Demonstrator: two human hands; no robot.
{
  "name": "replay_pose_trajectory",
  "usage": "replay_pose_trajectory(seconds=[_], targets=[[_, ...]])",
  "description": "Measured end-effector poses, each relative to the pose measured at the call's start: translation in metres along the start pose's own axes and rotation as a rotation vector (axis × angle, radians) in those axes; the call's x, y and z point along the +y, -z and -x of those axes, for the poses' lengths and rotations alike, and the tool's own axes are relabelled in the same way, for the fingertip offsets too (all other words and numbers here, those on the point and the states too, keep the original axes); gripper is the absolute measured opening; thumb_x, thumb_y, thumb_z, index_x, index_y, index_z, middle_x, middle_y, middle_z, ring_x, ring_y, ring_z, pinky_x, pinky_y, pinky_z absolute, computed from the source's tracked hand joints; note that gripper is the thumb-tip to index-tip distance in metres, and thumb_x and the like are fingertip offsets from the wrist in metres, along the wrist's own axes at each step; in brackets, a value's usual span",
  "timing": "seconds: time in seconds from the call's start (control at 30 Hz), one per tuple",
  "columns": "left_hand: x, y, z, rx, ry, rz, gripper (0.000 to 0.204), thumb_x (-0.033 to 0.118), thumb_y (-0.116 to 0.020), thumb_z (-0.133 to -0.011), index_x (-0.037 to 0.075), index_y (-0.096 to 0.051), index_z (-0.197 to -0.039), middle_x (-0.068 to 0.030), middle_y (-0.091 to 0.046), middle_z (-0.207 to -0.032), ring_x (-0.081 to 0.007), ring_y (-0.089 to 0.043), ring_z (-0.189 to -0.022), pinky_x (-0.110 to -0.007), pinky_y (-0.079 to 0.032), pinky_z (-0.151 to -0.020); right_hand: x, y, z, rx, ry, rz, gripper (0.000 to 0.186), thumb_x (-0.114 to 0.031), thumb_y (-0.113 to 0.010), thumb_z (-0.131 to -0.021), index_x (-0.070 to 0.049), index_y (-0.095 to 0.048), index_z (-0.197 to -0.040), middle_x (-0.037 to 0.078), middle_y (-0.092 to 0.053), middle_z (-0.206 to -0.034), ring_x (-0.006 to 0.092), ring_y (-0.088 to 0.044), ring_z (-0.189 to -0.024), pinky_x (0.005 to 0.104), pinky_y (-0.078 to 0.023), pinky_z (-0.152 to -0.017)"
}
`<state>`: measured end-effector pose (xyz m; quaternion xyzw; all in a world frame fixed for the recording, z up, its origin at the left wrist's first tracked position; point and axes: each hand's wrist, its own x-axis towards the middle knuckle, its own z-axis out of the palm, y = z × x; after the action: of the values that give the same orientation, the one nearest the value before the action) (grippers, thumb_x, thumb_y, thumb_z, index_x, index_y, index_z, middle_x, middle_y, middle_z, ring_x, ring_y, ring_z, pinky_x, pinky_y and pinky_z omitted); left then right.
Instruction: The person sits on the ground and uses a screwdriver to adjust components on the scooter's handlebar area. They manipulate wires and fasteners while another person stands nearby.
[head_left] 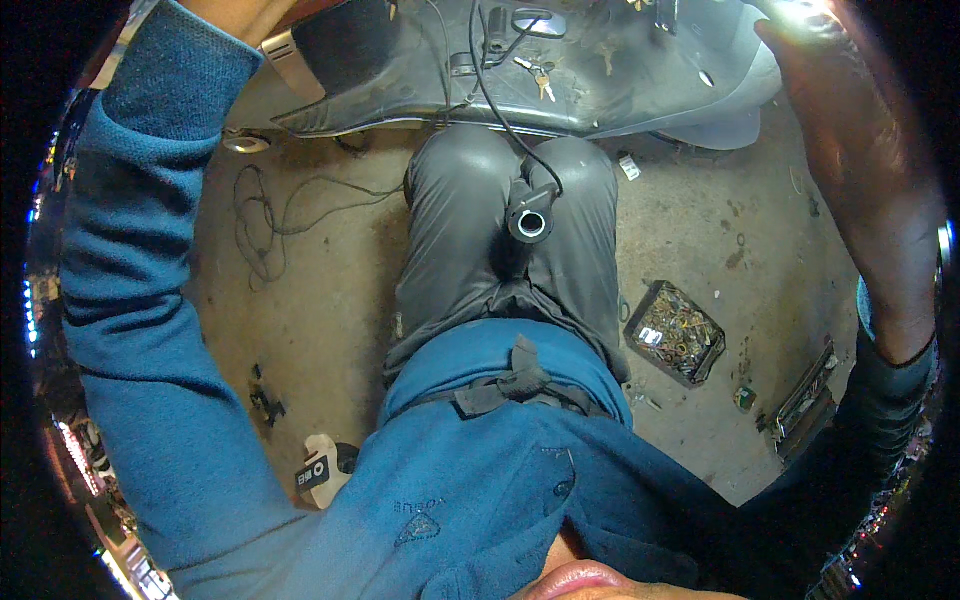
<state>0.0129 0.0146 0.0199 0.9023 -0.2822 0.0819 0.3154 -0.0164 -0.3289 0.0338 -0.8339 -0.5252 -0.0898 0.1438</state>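
Observation:
My left hand [250,15] reaches past the top edge beside a dark plastic panel; only the wrist area shows. My right hand [795,35] is raised at the top right by a bright glare, its fingers mostly hidden. Below them is a grey plastic vehicle body [610,70] holding a bunch of keys [540,75] and an oval metal piece [538,22]. A black cylindrical part with a silver ring [530,225] rests between my thighs, with a black cable [500,120] running up from it over the body.
A loose cord [260,230] lies on the concrete floor [300,320] at left. At right are a tray of small parts [675,330], a small green object [744,398] and a long dark case [805,400]. A beige-and-black object [322,470] sits at lower left.

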Motion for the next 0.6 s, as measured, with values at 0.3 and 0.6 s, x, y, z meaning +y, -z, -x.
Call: replay_pose_trajectory(seconds=[0.3,0.6], targets=[[-0.01,-0.004,-0.006,0.069,-0.217,-0.125,0.02,0.014,-0.064,-0.092,0.002,-0.08,-0.097,-0.0138,-0.076,-0.08,-0.0163,-0.066,-0.056,-0.031,-0.053,-0.048,0.002,0.007,-0.007,-0.036,-0.001,0.003,0.018,-0.004,-0.071,-0.086,-0.001,-0.063,-0.102,0.014,-0.058,-0.094,0.0264,-0.061,-0.076,0.0371,-0.05,-0.068],[-0.002,-0.005,-0.005,0.056,-0.035,-0.274,0.017,0.011,-0.065,-0.094,0.003,-0.08,-0.094,-0.0106,-0.074,-0.072,-0.0137,-0.06,-0.05,-0.03,-0.046,-0.043,0.0,0.007,-0.002,-0.086,0.011,0.023,0.017,-0.005,-0.072,-0.086,-0.001,-0.064,-0.101,0.013,-0.059,-0.091,0.0246,-0.061,-0.075,0.0361,-0.05,-0.068]])
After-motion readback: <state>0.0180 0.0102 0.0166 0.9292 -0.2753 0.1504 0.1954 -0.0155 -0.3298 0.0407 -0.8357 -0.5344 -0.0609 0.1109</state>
